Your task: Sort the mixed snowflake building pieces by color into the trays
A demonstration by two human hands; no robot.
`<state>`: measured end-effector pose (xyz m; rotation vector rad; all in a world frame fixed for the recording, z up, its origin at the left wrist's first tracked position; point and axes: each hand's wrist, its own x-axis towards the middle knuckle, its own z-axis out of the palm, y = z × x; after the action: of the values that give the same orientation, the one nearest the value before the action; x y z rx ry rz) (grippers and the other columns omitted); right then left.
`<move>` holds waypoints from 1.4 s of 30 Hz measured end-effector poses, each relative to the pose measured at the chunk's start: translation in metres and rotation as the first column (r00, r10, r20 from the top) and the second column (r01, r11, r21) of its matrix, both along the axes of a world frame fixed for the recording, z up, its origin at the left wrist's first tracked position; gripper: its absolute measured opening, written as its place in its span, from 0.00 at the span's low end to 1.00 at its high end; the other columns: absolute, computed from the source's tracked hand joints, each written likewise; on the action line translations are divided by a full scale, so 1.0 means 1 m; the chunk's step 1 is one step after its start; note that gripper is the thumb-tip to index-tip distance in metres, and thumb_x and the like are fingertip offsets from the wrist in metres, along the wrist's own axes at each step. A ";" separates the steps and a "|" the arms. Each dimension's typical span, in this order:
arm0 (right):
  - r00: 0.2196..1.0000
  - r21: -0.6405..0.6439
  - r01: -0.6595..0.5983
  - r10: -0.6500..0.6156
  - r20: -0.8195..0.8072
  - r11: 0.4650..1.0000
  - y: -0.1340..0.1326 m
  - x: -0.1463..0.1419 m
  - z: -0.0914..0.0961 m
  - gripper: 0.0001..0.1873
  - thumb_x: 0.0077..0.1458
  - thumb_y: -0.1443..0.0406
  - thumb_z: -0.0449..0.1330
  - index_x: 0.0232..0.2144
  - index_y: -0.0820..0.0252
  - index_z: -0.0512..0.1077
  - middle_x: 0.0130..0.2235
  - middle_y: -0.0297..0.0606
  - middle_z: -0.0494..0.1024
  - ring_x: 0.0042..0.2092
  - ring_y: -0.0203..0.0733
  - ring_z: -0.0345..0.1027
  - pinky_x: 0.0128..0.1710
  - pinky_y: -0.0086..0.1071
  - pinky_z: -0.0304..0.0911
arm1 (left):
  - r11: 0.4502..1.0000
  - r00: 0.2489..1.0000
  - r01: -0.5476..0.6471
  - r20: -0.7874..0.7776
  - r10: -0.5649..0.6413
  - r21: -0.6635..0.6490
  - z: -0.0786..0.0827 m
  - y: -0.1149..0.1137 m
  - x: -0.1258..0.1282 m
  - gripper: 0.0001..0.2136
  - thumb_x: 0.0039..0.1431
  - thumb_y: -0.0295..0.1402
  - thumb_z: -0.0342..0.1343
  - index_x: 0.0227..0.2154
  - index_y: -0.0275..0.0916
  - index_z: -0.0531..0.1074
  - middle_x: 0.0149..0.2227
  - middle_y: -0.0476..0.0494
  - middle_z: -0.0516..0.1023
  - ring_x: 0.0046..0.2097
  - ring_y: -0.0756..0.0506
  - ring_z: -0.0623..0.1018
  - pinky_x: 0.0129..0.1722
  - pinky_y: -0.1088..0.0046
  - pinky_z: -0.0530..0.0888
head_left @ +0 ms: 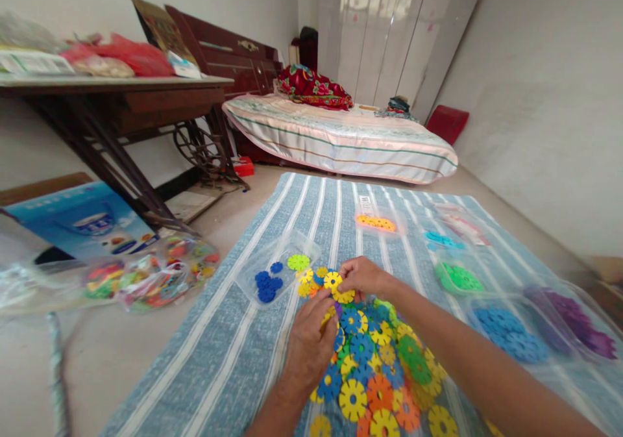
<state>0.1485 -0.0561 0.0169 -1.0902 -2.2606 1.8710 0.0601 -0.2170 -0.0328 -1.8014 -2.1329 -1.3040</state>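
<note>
A loose pile of notched plastic discs in yellow, blue, orange and green (361,347) is spread over the striped cloth (228,359). Above its far end, my right hand (363,277) pinches a yellow notched disc (345,295) between thumb and fingers. My left hand (310,336) comes in from the near left, its fingers closed at the edge of another yellow notched disc (333,280). The two discs overlap in view; whether they are joined cannot be made out. Just left of the hands, a clear tray (247,280) contains dark blue discs and a lime one.
Clear containers at the right hold green discs (458,277), blue discs (511,334) and purple discs (579,323). Farther back lie orange pieces (376,223) in a container. Bags of colourful pieces (156,274) rest on the floor at left, below a sewing-machine table (117,85). A bed (341,138) stands behind.
</note>
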 end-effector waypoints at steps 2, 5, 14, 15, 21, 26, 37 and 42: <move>0.999 -0.043 0.031 -0.033 -0.038 0.999 0.003 0.006 0.000 0.11 0.35 0.64 0.63 0.21 0.59 0.64 0.14 0.24 0.67 0.15 0.33 0.63 0.12 0.22 0.54 | 1.000 1.000 -0.003 -0.005 0.003 0.013 0.001 -0.001 0.001 0.10 0.57 0.30 0.49 0.41 0.40 0.71 0.47 0.39 0.75 0.49 0.44 0.74 0.48 0.62 0.73; 0.989 -0.134 0.075 -0.091 -0.113 0.988 0.010 0.018 0.001 0.14 0.34 0.60 0.65 0.21 0.60 0.64 0.14 0.25 0.69 0.15 0.33 0.64 0.11 0.22 0.55 | 1.000 0.999 -0.004 -0.040 0.005 0.016 0.001 -0.002 0.002 0.10 0.56 0.31 0.50 0.40 0.40 0.72 0.46 0.40 0.76 0.48 0.44 0.75 0.48 0.63 0.74; 0.985 -0.132 0.107 -0.123 -0.120 0.986 0.021 0.126 0.044 0.13 0.36 0.60 0.65 0.22 0.62 0.67 0.16 0.26 0.69 0.14 0.28 0.59 0.13 0.22 0.57 | 0.996 0.982 0.084 -0.171 -0.078 0.029 -0.001 0.000 0.000 0.10 0.56 0.32 0.50 0.39 0.42 0.72 0.44 0.43 0.77 0.47 0.44 0.75 0.47 0.61 0.73; 0.992 -0.112 0.078 -0.088 -0.087 0.991 0.019 0.147 0.052 0.12 0.37 0.60 0.65 0.22 0.62 0.69 0.17 0.28 0.70 0.15 0.29 0.60 0.14 0.22 0.56 | 0.996 0.981 0.085 -0.176 -0.080 0.023 -0.001 0.000 -0.001 0.10 0.56 0.32 0.50 0.40 0.41 0.72 0.44 0.43 0.77 0.47 0.44 0.75 0.47 0.61 0.73; 0.956 -0.106 -0.014 0.044 0.291 0.994 0.002 0.261 0.077 0.12 0.40 0.58 0.65 0.27 0.59 0.73 0.20 0.30 0.72 0.17 0.30 0.62 0.15 0.22 0.56 | 0.996 0.983 0.094 -0.159 -0.093 -0.002 -0.004 0.007 -0.003 0.10 0.56 0.35 0.49 0.39 0.43 0.73 0.43 0.44 0.77 0.47 0.43 0.75 0.48 0.61 0.73; 0.913 0.092 0.030 -0.065 0.403 0.995 0.001 0.286 0.072 0.12 0.42 0.56 0.62 0.28 0.59 0.74 0.21 0.33 0.73 0.19 0.32 0.65 0.15 0.23 0.54 | 0.995 0.982 0.101 -0.157 -0.100 0.003 -0.007 0.016 -0.002 0.11 0.56 0.37 0.49 0.38 0.41 0.72 0.44 0.43 0.77 0.47 0.42 0.75 0.49 0.59 0.72; 0.985 0.402 0.012 -0.080 0.152 0.915 0.001 0.205 0.069 0.08 0.45 0.62 0.58 0.28 0.60 0.73 0.19 0.28 0.69 0.20 0.33 0.63 0.20 0.25 0.54 | 0.991 0.975 0.137 -0.175 -0.136 -0.011 -0.002 0.030 0.009 0.11 0.58 0.36 0.47 0.37 0.39 0.72 0.44 0.41 0.76 0.48 0.43 0.75 0.49 0.60 0.72; 0.976 0.555 -0.178 0.072 0.208 0.813 -0.008 0.156 0.061 0.10 0.43 0.66 0.59 0.31 0.59 0.75 0.24 0.31 0.73 0.25 0.33 0.64 0.23 0.25 0.52 | 0.983 0.969 0.182 -0.163 -0.183 -0.024 0.000 0.035 0.019 0.11 0.59 0.34 0.46 0.37 0.38 0.72 0.43 0.40 0.77 0.47 0.44 0.75 0.48 0.63 0.72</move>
<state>0.3044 -0.0641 0.0776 -1.0457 -2.7747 1.0019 0.0793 -0.1816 -0.0328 -2.0718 -1.9303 -1.1336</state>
